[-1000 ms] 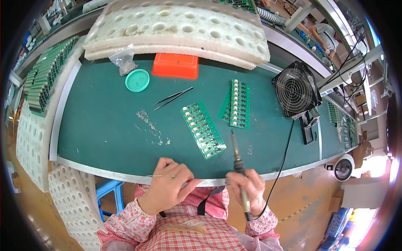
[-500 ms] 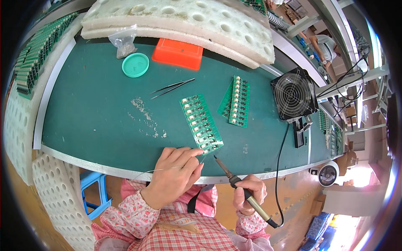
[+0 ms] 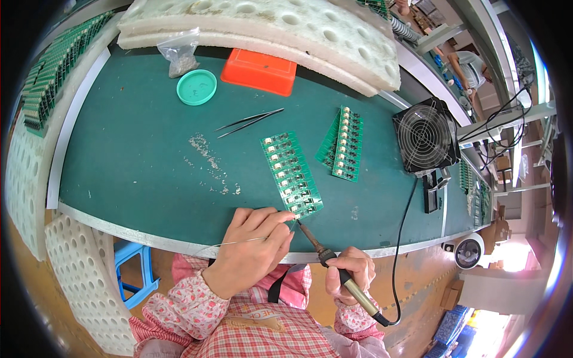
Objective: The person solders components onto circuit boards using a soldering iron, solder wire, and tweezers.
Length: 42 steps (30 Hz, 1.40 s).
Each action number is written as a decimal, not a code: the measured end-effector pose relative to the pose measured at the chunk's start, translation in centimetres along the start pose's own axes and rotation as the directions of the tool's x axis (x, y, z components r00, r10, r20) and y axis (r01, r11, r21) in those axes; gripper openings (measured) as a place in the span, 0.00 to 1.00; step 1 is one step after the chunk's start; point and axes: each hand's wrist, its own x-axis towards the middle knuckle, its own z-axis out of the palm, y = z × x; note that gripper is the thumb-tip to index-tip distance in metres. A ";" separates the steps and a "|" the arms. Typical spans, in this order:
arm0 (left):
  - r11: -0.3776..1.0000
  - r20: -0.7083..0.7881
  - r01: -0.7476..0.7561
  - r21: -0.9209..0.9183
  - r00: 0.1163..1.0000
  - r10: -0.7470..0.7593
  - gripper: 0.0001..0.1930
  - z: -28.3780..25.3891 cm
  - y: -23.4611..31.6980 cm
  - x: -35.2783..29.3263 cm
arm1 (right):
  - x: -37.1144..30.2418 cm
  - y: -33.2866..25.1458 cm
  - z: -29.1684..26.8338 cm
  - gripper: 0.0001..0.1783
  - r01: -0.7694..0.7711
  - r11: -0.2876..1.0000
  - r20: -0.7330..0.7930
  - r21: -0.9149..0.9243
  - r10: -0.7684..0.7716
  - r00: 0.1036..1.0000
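My right hand (image 3: 353,271) grips a soldering iron (image 3: 362,296) by its gold-coloured handle. The iron's tip meets the near end of a green circuit board (image 3: 291,174) that carries rows of white and black parts. My left hand (image 3: 246,255) lies at that same end, its fingers closed on a thin solder wire (image 3: 222,244) whose tail trails off to the left. Its fingertips reach the board's near left corner. Black tweezers (image 3: 249,123) lie beyond the board, beside tiny scattered parts (image 3: 206,152).
Two more boards (image 3: 346,143) overlap to the right, near a black fan (image 3: 425,136). An orange-red box (image 3: 259,71), a green lid (image 3: 196,88), a plastic bag (image 3: 181,56) and white foam (image 3: 256,24) line the back. The iron's cord (image 3: 400,250) runs along the right.
The soldering iron has moved left and a little up, so its tip now meets the board's near end. My left hand has barely moved. The whole view has shifted slightly.
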 end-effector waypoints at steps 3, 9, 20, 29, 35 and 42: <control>1.000 0.007 0.001 0.003 1.000 -0.001 0.08 -0.2 0.1 0.1 | 0.0 -0.1 -0.1 0.09 -0.001 1.000 0.012 -0.003 0.001 1.000; 1.000 0.016 0.001 0.017 1.000 -0.001 0.08 0.1 0.0 -0.1 | 0.5 -0.2 -0.2 0.11 0.048 0.998 0.059 -0.043 -0.046 0.997; 0.999 0.017 -0.009 0.044 1.000 0.008 0.09 0.1 -0.1 -0.1 | 2.0 -1.7 -0.4 0.11 0.344 0.913 0.326 -0.219 -0.264 0.908; 1.000 0.008 0.025 -0.002 1.000 -0.025 0.09 -0.1 0.1 0.0 | -0.1 -0.2 -0.9 0.11 0.099 0.990 0.014 -0.103 -0.098 0.995; 0.999 0.029 0.052 -0.001 0.998 -0.052 0.07 0.0 0.3 0.2 | -1.1 0.6 -0.2 0.09 -0.045 0.997 -0.134 0.067 0.053 0.989; 0.997 0.042 0.043 0.062 0.998 -0.046 0.06 0.0 0.4 0.3 | 0.1 0.8 -0.1 0.12 0.018 1.000 -0.055 0.017 -0.017 0.998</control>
